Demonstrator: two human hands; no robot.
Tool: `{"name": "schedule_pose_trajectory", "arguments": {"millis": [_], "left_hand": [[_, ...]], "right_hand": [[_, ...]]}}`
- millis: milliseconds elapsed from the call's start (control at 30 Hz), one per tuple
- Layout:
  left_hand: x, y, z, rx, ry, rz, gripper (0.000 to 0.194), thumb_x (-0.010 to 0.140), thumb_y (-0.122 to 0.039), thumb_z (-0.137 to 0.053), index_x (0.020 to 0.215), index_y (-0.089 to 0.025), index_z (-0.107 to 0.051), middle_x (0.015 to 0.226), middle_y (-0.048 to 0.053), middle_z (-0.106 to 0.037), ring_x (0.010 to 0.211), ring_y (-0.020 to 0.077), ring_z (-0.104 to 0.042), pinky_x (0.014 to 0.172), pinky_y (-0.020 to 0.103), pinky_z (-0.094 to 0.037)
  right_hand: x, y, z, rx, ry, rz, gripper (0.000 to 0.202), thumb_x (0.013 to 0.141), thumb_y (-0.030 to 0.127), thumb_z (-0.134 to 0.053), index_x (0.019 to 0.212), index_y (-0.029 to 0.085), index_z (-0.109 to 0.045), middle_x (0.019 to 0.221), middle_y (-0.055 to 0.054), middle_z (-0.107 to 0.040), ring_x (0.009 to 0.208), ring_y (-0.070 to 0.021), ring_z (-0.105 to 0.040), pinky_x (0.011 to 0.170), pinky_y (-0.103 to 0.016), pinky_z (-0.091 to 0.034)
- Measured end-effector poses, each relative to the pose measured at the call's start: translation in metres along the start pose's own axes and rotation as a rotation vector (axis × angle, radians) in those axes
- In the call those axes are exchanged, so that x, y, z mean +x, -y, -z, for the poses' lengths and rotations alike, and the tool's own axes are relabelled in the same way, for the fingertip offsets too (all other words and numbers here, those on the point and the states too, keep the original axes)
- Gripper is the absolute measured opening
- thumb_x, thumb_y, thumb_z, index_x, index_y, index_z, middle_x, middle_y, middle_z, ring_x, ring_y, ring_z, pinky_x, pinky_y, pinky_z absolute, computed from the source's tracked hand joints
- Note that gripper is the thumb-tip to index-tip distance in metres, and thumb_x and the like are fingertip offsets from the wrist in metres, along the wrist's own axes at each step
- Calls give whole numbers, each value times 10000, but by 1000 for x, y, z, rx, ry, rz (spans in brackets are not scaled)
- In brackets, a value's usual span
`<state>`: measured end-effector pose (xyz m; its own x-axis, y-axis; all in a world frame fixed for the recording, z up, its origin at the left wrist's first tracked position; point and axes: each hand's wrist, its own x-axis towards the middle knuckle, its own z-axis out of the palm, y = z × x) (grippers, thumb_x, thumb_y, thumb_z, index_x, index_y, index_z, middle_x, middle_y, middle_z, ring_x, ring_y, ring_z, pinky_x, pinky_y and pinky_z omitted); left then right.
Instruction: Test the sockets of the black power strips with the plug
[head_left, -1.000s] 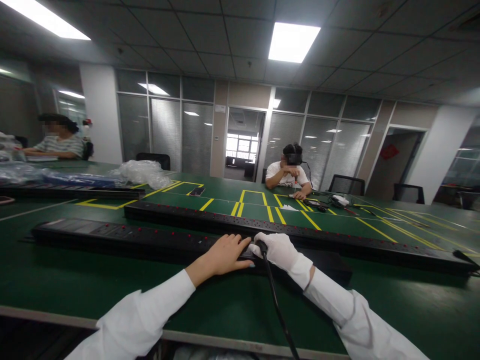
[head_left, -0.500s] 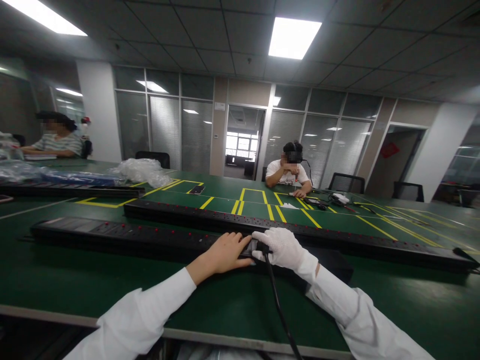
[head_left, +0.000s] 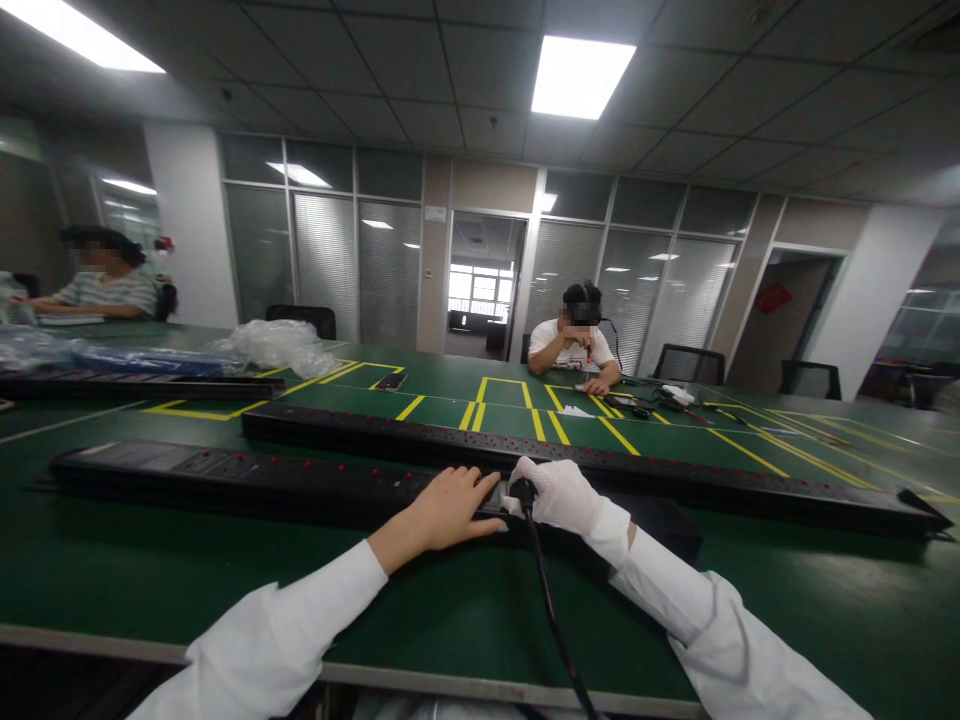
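A long black power strip (head_left: 315, 487) with a row of red dots lies across the green table in front of me. My bare left hand (head_left: 448, 510) rests on its right part, fingers stretched over the top and the thumb apart along the near side. Right beside it, my right hand (head_left: 559, 492), in a white dotted glove, is closed round a black power plug (head_left: 523, 492) at the strip's top face. How far the plug sits in a socket is hidden by the fingers. From the plug a black cable (head_left: 551, 610) runs down over the table's front edge.
Behind lies a second long black power strip (head_left: 675, 477). Plastic wrapping (head_left: 281, 345) and another black strip (head_left: 142, 387) are at the left, a phone (head_left: 391, 381) farther back. A person (head_left: 574, 340) sits opposite, another person (head_left: 105, 285) far left.
My right hand has closed more tightly round the plug, its index finger drawn back from the strip. The left hand stays in place; the view shifts slightly.
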<state>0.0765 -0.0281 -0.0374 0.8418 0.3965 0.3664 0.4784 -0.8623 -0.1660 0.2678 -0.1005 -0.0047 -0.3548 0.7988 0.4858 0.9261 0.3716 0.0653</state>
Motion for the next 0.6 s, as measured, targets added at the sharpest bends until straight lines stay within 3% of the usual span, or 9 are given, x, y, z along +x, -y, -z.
{"name": "schedule_pose_trajectory", "arguments": {"millis": [600], "left_hand": [[-1, -1, 2, 7, 7, 1, 679, 776, -645, -249, 1272, -188, -327, 1029, 114, -541, 932, 258, -505, 801, 372, -357]], "right_hand": [[-4, 5, -3, -9, -33, -79, 265, 767, 453, -454, 891, 235, -540, 676, 4, -626, 608, -109, -570, 550, -182, -335]]}}
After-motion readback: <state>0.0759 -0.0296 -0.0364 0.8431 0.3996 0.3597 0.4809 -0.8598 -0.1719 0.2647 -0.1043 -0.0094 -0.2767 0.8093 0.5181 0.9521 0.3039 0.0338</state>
